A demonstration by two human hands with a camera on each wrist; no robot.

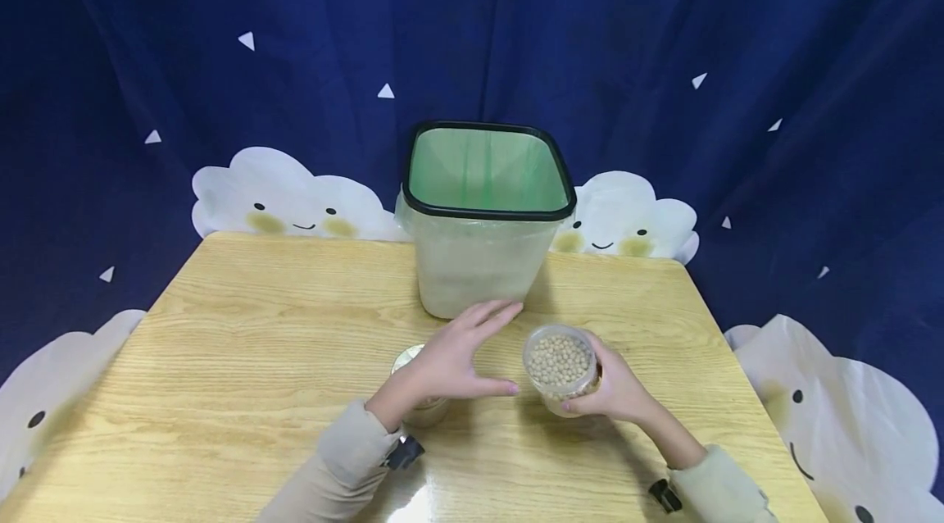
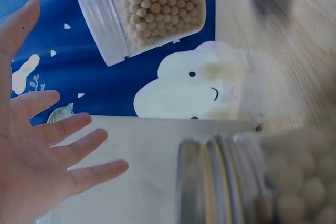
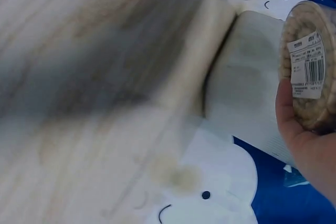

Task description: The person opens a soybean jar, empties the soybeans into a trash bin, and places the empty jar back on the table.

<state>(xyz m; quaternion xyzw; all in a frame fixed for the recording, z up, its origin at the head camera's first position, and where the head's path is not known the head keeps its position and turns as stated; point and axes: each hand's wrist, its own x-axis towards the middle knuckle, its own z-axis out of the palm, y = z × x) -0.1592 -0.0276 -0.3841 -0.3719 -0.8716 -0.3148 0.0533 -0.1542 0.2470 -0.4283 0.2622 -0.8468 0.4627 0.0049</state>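
My right hand (image 1: 608, 392) grips a clear, lidless plastic jar (image 1: 559, 363) full of pale round beans, held just above the wooden table (image 1: 243, 343). In the right wrist view the jar (image 3: 310, 61) shows a barcode label, with my palm (image 3: 307, 145) wrapped under it. My left hand (image 1: 472, 355) is empty with its fingers spread, hovering just left of that jar and in front of the bin (image 1: 483, 220). The left wrist view shows the spread fingers (image 2: 58, 150) and the bean jar (image 2: 147, 9). A second bean jar (image 1: 426, 413) stands under my left wrist, mostly hidden.
The bin is a translucent square tub with a black rim and a green liner, at the table's far middle. A dark blue curtain (image 1: 221, 56) with white clouds hangs around the table. Bare wood lies to the left and right of the hands.
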